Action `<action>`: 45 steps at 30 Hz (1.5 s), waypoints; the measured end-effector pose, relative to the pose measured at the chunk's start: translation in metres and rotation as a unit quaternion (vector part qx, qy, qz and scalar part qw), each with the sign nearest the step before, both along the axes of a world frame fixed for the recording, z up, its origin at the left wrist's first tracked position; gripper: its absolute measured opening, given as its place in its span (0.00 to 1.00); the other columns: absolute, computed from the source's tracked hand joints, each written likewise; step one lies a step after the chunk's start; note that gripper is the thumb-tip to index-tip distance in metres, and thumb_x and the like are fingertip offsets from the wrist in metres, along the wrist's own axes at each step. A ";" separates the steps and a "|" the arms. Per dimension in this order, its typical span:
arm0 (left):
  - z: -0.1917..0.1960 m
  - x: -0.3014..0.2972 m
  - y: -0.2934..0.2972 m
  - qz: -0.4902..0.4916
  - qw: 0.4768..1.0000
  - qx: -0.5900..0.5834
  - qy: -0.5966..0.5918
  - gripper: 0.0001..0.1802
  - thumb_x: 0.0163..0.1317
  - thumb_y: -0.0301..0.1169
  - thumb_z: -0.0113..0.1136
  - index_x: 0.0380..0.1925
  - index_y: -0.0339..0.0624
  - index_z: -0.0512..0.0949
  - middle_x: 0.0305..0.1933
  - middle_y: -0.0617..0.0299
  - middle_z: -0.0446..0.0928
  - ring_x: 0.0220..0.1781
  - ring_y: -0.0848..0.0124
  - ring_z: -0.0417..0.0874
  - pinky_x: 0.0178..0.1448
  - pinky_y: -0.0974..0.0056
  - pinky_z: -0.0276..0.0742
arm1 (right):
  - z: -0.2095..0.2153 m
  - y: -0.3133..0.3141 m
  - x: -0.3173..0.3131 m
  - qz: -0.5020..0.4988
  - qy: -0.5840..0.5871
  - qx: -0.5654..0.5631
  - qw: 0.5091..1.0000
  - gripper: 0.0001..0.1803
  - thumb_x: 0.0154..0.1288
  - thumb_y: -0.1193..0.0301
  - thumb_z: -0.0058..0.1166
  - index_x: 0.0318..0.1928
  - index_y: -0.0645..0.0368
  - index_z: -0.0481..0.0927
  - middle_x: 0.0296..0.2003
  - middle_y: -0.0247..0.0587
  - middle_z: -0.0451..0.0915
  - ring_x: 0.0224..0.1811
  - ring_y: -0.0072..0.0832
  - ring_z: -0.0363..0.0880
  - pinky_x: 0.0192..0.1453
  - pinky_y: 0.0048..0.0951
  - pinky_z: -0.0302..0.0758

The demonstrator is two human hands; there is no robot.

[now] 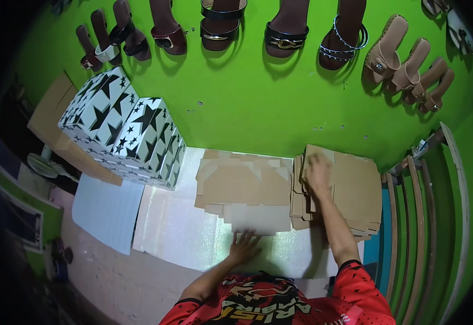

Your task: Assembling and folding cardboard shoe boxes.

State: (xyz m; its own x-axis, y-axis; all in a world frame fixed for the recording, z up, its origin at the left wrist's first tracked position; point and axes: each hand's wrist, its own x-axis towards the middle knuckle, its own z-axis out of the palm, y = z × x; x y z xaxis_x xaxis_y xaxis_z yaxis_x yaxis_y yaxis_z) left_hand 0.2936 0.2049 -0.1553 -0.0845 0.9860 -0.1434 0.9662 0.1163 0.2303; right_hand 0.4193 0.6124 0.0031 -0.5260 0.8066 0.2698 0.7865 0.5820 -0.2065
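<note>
Two lots, brown cardboard, flat: left stack [231, 184] and right stack [358, 189], on white bench [182, 227].
Left hand [245, 247] spread, grasping nothing, at left stack's near edge; right hand [317, 174] over right stack, blurred, grip indeterminable. Stacking appears partway: piled, edges not yet even.

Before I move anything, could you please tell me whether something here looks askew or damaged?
The cardboard pile just beyond the left hand looks askew: its sheets jut out unevenly along the near edge. The green wall also shows small pale marks, possibly chipped paint.
</note>
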 end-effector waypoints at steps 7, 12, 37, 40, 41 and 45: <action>0.010 -0.071 0.006 0.007 1.000 0.000 -0.025 0.41 0.72 0.67 0.48 0.82 0.71 0.60 0.90 0.61 0.47 0.91 0.54 0.40 0.85 0.28 0.34 | -0.043 -0.066 -0.135 0.218 -0.139 -0.180 0.949 0.36 0.72 0.49 0.58 0.76 0.47 0.72 0.81 0.52 0.59 0.84 0.52 0.54 0.84 0.60 0.55; 0.004 -0.079 -0.003 0.000 0.999 -0.009 -0.035 0.41 0.72 0.69 0.48 0.81 0.70 0.61 0.90 0.62 0.43 0.91 0.54 0.39 0.85 0.27 0.34 | -0.068 -0.072 -0.205 0.200 -0.201 -0.198 0.938 0.56 0.63 0.23 0.48 0.84 0.38 0.57 0.86 0.48 0.44 0.87 0.55 0.39 0.85 0.70 0.40; 0.018 -0.076 -0.067 0.000 0.994 -0.087 -0.066 0.41 0.72 0.68 0.49 0.82 0.75 0.58 0.90 0.63 0.43 0.91 0.57 0.39 0.76 0.12 0.28 | -0.106 -0.118 -0.235 0.179 -0.205 -0.234 0.933 0.75 0.31 0.16 0.64 0.83 0.27 0.55 0.85 0.49 0.44 0.86 0.59 0.39 0.73 0.92 0.37; 0.018 -0.075 -0.094 -0.003 0.993 -0.077 -0.092 0.40 0.73 0.66 0.49 0.82 0.75 0.59 0.90 0.62 0.44 0.91 0.57 0.39 0.76 0.12 0.28 | -0.108 -0.148 -0.233 0.184 -0.175 -0.260 0.932 0.74 0.31 0.22 0.71 0.83 0.27 0.57 0.84 0.50 0.49 0.86 0.60 0.41 0.73 0.93 0.34; 0.020 -0.073 -0.097 0.003 0.992 -0.085 -0.092 0.40 0.73 0.66 0.49 0.82 0.75 0.59 0.90 0.62 0.44 0.91 0.57 0.39 0.76 0.12 0.29 | -0.108 -0.149 -0.233 0.183 -0.173 -0.260 0.932 0.74 0.31 0.22 0.71 0.83 0.27 0.57 0.84 0.50 0.49 0.86 0.60 0.41 0.73 0.93 0.34; 0.021 -0.073 -0.098 0.003 0.996 -0.070 -0.062 0.39 0.73 0.65 0.50 0.82 0.75 0.59 0.90 0.62 0.45 0.90 0.56 0.41 0.77 0.13 0.33 | -0.107 -0.136 -0.237 0.206 -0.188 -0.222 0.934 0.71 0.31 0.15 0.63 0.80 0.29 0.65 0.83 0.56 0.50 0.85 0.62 0.43 0.72 0.92 0.36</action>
State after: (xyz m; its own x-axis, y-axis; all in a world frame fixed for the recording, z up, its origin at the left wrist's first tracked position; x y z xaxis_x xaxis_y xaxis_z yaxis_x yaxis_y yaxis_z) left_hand 0.2208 0.1074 -0.1343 -0.0635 0.9555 -0.2882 0.9305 0.1611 0.3291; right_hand 0.1820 0.4761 -0.1035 -0.8068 0.5034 -0.3093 0.5802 0.7739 -0.2540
